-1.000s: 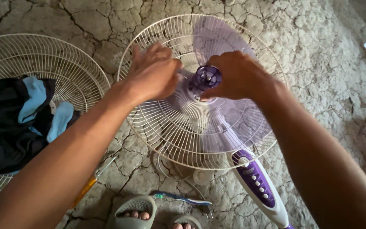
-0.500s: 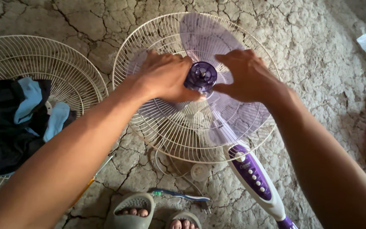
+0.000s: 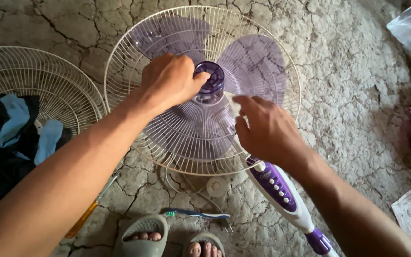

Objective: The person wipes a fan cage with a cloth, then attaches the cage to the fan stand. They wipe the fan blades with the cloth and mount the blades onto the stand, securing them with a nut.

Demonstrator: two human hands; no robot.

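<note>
Fingers [image 3: 193, 81] of our left hand [image 3: 170, 81] pinch the purple hub cap [image 3: 210, 78] at the rear grille's [image 3: 134, 47] centre, right hand [image 3: 267, 131] open just beside it over thin, probably flexible blades [image 3: 258, 62].

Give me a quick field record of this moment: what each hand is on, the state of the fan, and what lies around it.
left hand: left hand grips the purple hub cap at the centre of the blades
right hand: right hand lies open on a translucent purple blade
fan: lying face up on cracked ground, rear grille under the blades, front grille off
detached grille: white grille to the left, dark and blue cloth lying on it
stand: white and purple control column, lower right
tools: screwdriver, toothbrush near the feet
</note>
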